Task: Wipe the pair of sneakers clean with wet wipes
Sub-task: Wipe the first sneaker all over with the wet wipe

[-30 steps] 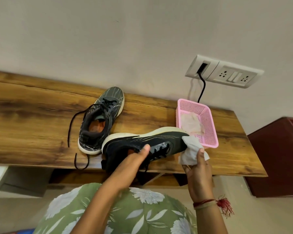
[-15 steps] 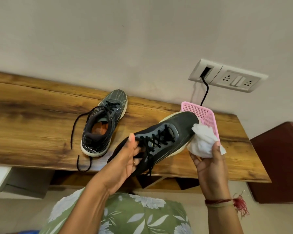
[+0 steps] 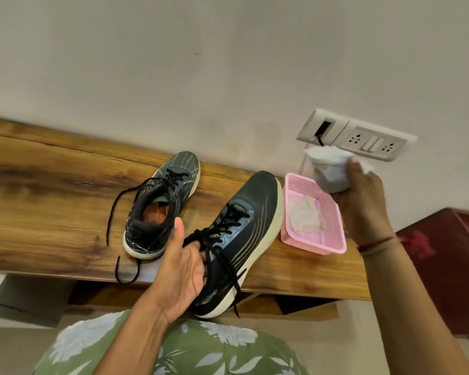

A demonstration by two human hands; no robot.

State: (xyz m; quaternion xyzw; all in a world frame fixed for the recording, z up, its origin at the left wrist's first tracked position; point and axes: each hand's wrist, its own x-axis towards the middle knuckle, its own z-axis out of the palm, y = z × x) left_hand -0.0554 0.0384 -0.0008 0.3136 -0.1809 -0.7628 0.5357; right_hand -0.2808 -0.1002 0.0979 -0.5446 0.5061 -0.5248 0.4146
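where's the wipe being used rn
Head view, right side: the wipe is bunched in the right hand, raised above the pink basket, near the wall switchboard.

The left hand holds one dark sneaker by its heel part, with the toe pointing to the wall, above the front edge of the wooden table. The right hand grips a crumpled white wet wipe, raised apart from this shoe, above the pink basket. A used wipe lies inside the basket. The second sneaker stands on the table with loose laces.
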